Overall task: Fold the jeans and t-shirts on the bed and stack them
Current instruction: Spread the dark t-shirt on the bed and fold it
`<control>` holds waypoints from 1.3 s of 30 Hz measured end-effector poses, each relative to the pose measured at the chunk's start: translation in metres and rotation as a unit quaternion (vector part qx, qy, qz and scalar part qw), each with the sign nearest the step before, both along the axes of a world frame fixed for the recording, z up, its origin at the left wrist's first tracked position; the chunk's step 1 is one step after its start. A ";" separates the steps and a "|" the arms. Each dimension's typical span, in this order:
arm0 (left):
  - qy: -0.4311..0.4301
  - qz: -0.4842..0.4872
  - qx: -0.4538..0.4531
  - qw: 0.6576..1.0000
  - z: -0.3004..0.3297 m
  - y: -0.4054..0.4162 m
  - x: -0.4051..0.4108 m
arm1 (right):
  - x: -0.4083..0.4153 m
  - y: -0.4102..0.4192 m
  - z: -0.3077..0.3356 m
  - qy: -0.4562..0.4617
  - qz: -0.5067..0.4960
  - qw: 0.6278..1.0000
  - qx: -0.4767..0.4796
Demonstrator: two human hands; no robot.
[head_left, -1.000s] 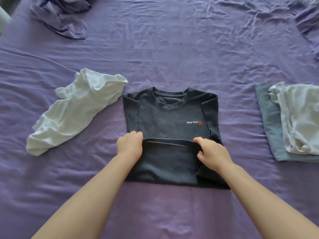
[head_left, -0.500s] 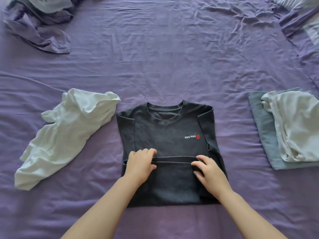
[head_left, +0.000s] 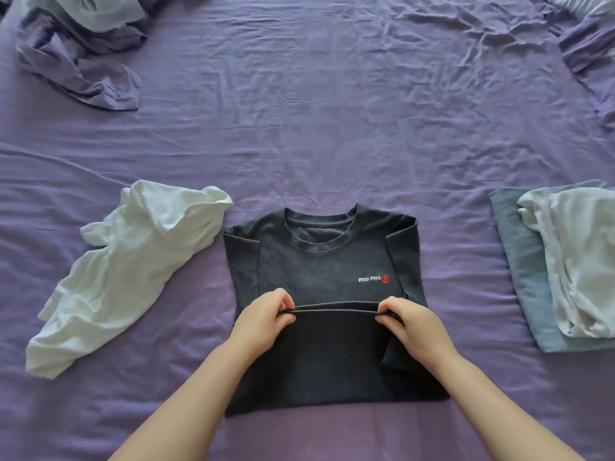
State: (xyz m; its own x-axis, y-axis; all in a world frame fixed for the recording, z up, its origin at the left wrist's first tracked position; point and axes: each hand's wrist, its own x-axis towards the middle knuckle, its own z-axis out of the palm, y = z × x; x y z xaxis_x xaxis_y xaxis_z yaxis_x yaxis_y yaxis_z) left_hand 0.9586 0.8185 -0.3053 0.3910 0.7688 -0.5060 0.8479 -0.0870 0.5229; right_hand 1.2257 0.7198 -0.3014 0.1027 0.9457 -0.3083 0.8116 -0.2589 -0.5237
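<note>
Hands, your left hand (head_left: 263,322) and right hand (head_left: 412,322), pinch the dark t-shirt (head_left: 319,267) hem near the bed (head_left: 332,128) front edge.

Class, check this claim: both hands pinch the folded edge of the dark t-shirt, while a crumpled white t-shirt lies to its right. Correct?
Not quite. The head view shows the crumpled white t-shirt lying to the left of the dark t-shirt. The left hand and right hand do pinch its folded edge.
</note>
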 end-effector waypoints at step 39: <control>0.189 -0.098 0.259 0.942 -0.046 0.062 0.067 | 0.060 0.123 -0.023 -0.119 -0.227 0.943 0.211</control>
